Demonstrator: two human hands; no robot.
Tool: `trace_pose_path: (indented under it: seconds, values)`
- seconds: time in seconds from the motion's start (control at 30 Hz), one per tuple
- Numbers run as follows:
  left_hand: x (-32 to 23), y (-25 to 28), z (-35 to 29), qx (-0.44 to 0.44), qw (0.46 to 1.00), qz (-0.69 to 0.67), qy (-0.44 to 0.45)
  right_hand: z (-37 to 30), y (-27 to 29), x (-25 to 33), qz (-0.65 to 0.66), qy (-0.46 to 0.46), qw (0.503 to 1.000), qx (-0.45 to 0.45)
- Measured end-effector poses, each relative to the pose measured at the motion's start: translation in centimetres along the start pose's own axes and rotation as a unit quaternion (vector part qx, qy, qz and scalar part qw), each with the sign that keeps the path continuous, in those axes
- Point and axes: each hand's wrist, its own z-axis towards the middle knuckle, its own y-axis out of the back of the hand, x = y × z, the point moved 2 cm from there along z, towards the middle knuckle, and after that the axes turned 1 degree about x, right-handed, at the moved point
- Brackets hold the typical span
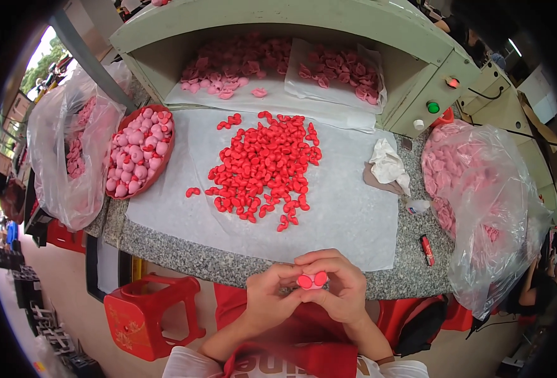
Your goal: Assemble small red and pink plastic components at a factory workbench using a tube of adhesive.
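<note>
Near the table's front edge, my left hand point(271, 295) and my right hand point(336, 285) meet with bent fingers around a small pink piece with two red ovals point(312, 281). The fingertips of both hands press on it from either side. Beyond my hands, a heap of small red two-lobed pieces point(266, 164) lies on a white paper sheet point(178, 220). A few of these pieces lie apart from the heap, at its left and front. Left of the sheet stands a red basket point(164, 165) full of round pink pieces, some with red parts on them.
A pale green cabinet point(278, 20) with pink pieces inside stands at the back. Clear plastic bags of pink pieces flank the table, one left point(64, 151) and one right point(486, 208). A white cloth point(389, 165) and a red tube point(427, 250) lie at right. Below is a red stool point(137, 315).
</note>
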Motion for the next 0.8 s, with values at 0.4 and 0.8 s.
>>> trace_pose_path:
  seconds: [0.4,0.8]
  values:
    - [-1.6,2.0,2.0,0.099,0.935,-0.244,0.238,1.8,3.0,0.0,-0.003,0.015,0.994,0.108]
    - [-0.2,0.8,2.3,0.046,0.855,-0.396,0.33,0.7,2.1,0.0,0.145,-0.151,0.975,0.074]
